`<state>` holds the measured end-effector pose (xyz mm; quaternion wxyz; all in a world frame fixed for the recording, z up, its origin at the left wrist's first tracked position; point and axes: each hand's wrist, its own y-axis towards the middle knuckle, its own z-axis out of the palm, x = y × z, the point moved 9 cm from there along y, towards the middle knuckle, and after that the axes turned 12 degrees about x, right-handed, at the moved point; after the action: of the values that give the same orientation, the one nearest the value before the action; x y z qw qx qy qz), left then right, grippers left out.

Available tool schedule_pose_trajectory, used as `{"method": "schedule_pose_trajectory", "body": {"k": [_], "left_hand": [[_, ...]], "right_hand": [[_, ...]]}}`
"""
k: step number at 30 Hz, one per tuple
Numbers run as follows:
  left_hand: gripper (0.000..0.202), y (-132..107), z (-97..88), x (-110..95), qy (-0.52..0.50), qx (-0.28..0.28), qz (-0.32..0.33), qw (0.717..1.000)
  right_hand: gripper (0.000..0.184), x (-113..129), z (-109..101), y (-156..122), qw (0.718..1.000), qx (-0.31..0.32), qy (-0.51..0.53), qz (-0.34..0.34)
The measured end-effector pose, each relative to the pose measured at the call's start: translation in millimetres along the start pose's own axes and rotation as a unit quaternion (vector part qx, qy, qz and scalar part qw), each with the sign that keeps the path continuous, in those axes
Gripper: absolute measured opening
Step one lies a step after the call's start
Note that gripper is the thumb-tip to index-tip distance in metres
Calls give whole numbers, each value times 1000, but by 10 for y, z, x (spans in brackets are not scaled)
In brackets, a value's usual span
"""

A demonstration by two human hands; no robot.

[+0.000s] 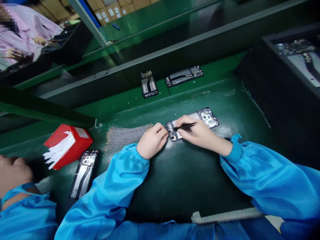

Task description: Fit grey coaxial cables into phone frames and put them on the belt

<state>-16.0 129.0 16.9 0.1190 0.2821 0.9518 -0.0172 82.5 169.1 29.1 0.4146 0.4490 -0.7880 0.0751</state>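
A blue pen (116, 26) lies near cardboard boxes (113, 11), beyond a red bin (80, 144).

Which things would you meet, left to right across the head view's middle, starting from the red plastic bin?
Red plastic bin, bundle of thin grey wires, bare left hand, opened black-framed rectangular phone, large black box.

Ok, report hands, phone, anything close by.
Left hand at left end of opened phone. Right hand holding black tweezers over it. Phone flat on green bench. Cable bundle beside left hand.

Glossy bright-blue sleeves (267, 171) (loose, rather wrinkled) gather toward the wrists; the right cuff (235, 151) is teal.
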Motion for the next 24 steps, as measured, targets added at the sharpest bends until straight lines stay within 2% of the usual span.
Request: {"method": "schedule_pose_trajectory", "body": {"k": [2,4,5,7,11,15,19,24], "left_hand": [[20,2,-6,-21,17,20,35,999],[24,0,2,-60,35,40,71,996],[24,-1,3,-80,40,46,85,995],[23,-5,-11,-127,44,47,101,993],[20,-8,10,-270,66,59,120,989],[24,21,104,-403,106,73,134,983],[23,90,146,-445,127,62,124,982],[23,144,124,-492,135,50,120,982]], "right_hand": [[13,-208,-358,-188,991,-107,-38,65],[10,-378,-699,-437,962,-205,-119,133],[10,-441,-808,-539,949,-228,-149,159],[10,-527,-886,-654,941,-225,-169,187],[10,-464,-721,-655,960,-162,-141,181],[5,-329,-463,-594,984,-96,-20,149],[4,-283,-365,-648,986,-84,69,129],[7,-269,-322,-714,986,-78,90,121]]}}
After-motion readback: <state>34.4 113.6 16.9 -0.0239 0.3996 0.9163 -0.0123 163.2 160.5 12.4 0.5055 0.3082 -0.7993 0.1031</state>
